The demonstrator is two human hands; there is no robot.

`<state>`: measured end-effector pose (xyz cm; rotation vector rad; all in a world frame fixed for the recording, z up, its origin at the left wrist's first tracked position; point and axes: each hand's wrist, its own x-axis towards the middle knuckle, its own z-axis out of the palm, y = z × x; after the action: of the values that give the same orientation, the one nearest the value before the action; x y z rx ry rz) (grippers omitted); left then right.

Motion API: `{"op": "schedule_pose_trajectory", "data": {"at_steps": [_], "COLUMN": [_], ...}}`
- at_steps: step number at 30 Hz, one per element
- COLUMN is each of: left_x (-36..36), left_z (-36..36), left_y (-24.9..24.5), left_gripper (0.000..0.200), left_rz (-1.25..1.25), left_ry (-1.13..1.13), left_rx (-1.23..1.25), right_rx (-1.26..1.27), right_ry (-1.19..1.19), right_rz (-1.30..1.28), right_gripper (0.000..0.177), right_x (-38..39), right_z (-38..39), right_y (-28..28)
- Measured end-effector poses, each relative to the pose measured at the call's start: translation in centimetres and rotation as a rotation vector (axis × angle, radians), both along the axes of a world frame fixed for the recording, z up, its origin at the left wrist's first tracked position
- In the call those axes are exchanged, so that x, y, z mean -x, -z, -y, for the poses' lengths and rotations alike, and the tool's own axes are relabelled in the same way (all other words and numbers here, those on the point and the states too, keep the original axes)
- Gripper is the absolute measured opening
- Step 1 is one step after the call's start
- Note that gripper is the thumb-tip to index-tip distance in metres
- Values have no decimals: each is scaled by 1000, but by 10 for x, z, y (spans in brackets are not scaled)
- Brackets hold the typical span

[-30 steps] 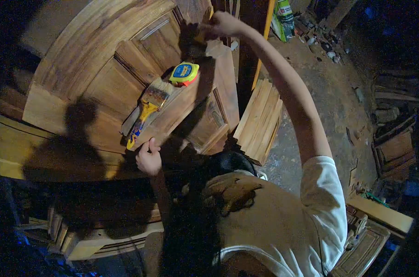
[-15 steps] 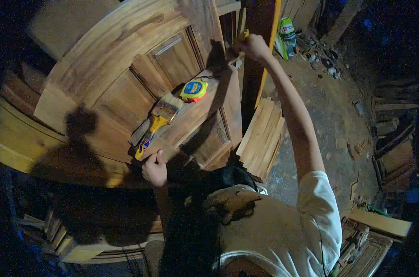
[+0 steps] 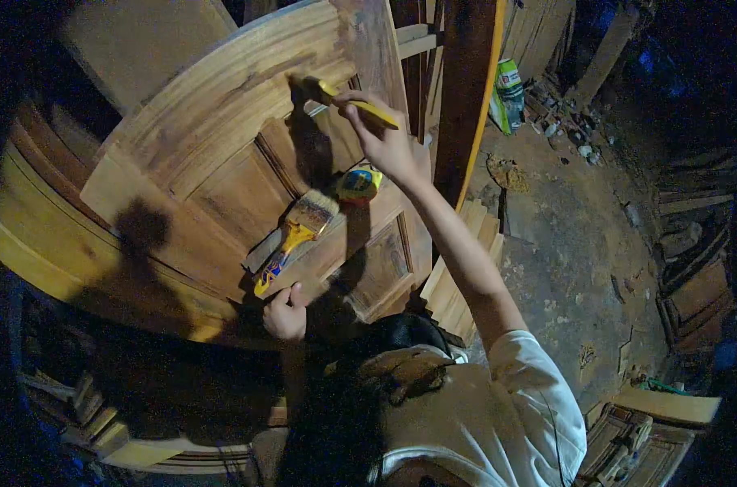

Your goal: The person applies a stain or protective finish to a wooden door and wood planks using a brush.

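**A:** Where is the right hand?

**B:** The right hand (image 3: 385, 146) is reached out far, arm nearly straight. Its grip is closed round a yellow-handled brush (image 3: 360, 105), and the handle slants out past the knuckles to the right. The head of that brush touches the door (image 3: 214, 122) just under the curved top rail, and its shadow falls on the panel below.

**A:** And the left hand?

**B:** The left hand (image 3: 286, 312) is low and near, close to the person's chest. It is curled tight on the near end of a plank (image 3: 344, 235), with the thumb up against the edge. The plank slants across the door's panels, from that hand up towards the right arm.

**A:** Is anything on the plank?

**B:** Two things. A paintbrush (image 3: 295, 235) lies on its left side, with a yellow and blue handle pointing at the left hand and pale bristles pointing away. Just beyond the bristles, to the right, sits a tape measure (image 3: 359, 183) – yellow and blue, right under the right wrist.

**A:** What lies around the door?

**B:** To the right of the door stands a dark post (image 3: 466, 97) with a yellow edge. Wooden slats (image 3: 454, 284) are stacked at its foot, behind the forearm. Beyond them is a dusty floor (image 3: 563, 243) with scraps on it, and far off there is a green packet (image 3: 510, 89).
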<state>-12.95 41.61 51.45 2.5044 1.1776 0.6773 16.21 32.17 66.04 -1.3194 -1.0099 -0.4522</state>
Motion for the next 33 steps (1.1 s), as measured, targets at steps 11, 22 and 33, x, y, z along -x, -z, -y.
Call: {"op": "schedule_pose_trajectory", "data": {"at_steps": [11, 22, 33], "left_x": [3, 2, 6], "left_z": [-6, -9, -14], "left_y": [-4, 2, 8], "left_gripper": [32, 33, 37], "left_rz": [26, 144, 60], "left_ry": [124, 157, 185], "left_rx": [231, 296, 253], "right_rx": [-64, -124, -49], "right_ry": [-31, 285, 234], "right_rz": [-101, -59, 3], "right_gripper": [17, 24, 19], "right_x": [0, -38, -48], "right_z": [-9, 19, -9], "right_y": [4, -41, -12]}}
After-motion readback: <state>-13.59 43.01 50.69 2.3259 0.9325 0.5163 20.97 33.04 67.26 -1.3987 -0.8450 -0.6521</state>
